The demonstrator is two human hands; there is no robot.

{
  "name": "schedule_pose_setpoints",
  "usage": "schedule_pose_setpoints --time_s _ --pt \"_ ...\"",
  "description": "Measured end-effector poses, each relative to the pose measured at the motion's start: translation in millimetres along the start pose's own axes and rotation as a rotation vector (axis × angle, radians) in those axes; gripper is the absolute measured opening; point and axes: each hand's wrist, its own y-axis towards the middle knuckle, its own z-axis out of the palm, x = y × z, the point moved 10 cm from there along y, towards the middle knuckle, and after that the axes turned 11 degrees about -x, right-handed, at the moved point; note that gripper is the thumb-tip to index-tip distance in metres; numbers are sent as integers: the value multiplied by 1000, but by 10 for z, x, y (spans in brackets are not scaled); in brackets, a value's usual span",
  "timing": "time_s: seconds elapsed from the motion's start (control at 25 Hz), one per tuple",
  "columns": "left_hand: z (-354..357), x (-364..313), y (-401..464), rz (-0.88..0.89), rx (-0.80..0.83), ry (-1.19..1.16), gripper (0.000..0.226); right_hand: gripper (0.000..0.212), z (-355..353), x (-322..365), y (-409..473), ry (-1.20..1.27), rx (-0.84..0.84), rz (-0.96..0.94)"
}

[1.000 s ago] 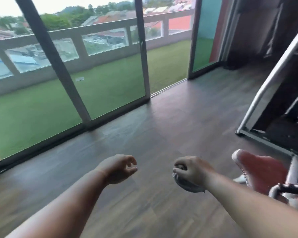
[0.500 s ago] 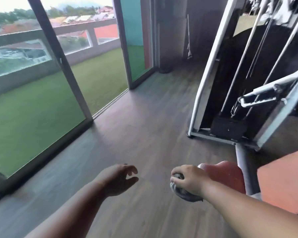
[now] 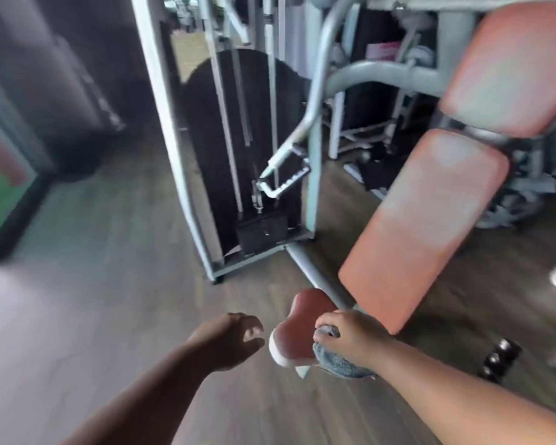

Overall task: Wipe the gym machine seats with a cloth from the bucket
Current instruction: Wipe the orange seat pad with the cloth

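Just left of the seat (image 3: 297, 329), the left hand (image 3: 228, 343) hangs empty, fingers loosely curled. The right hand (image 3: 350, 340) grips a bunched grey cloth (image 3: 337, 361) at the seat's right edge; it looks soft and light, best held wadded in the palm.

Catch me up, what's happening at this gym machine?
A person is cleaning gym equipment. The right hand grips a balled-up grey cloth at the edge of a small red seat on the machine. The left hand hovers beside the seat, fingers loose, holding nothing. The long red back pad rises just beyond. No bucket is in view.
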Motion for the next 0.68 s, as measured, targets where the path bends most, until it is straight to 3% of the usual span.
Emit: schedule_pose_setpoints --time_s 0.2,0.32,0.48,0.68 --pt "239 -416 750 298 187 123 37 31 -286 -483 -355 49 -324 332" --pt "387 -589 974 403 252 195 38 31 -266 -635 -533 40 -381 467" --pt "700 -591 1216 396 283 204 37 25 -5 -849 -518 43 -308 564" --pt "1319 -164 1574 240 228 185 41 19 480 -1206 -276 93 -297 607"
